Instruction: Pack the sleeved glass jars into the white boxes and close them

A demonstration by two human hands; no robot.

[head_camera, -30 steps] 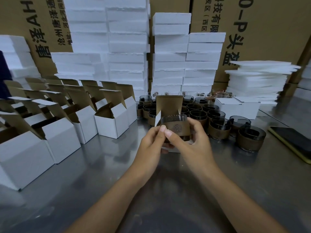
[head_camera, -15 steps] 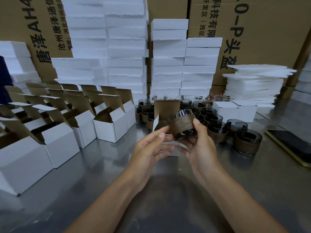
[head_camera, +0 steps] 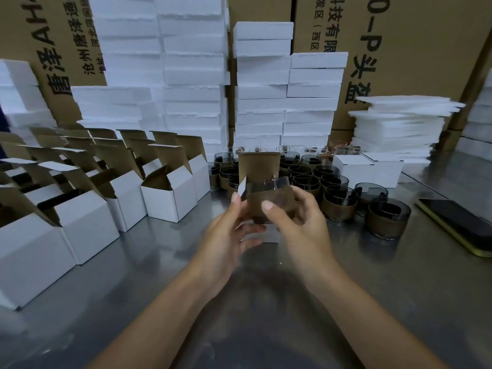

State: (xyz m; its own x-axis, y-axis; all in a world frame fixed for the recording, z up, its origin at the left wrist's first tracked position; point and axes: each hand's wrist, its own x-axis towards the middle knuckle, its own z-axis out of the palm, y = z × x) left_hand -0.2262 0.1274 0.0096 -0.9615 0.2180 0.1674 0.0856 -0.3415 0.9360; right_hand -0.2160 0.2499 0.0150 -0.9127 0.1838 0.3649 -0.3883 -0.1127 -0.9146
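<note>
A bare steel table (head_camera: 266, 302) runs from the near edge to a far wall of brown printed cartons (head_camera: 426, 49). In front of the cartons stand tall stacks of white blocks (head_camera: 191, 62). On the left, rows of open white boxes (head_camera: 170, 201) stand with their brown lid flaps raised. At the far centre is a cluster of sleeved glass jars (head_camera: 338, 206), dark glass above brown sleeves. Just right of them are two closed white boxes (head_camera: 370, 171), with a pile of white foam sheets (head_camera: 399, 123) behind. A phone (head_camera: 458, 222) in a yellow-green case lies flat at the right edge.

In the middle, the right hand (head_camera: 300, 217) holds one sleeved jar (head_camera: 259, 201) upright above the table. Its thumb presses the front of the brown sleeve and its fingers curl round the right side. The jar sits over an open box (head_camera: 267, 235), whose tall brown lid stands just behind it; how far the jar is inside the box cannot be told.

The left hand (head_camera: 226, 235) is loosely spread at the jar's left. Its thumb points up beside the box's small white side flap, and its fingers curve half-bent under the jar toward the box front. Whether they actually press on the box cannot be told.
</note>
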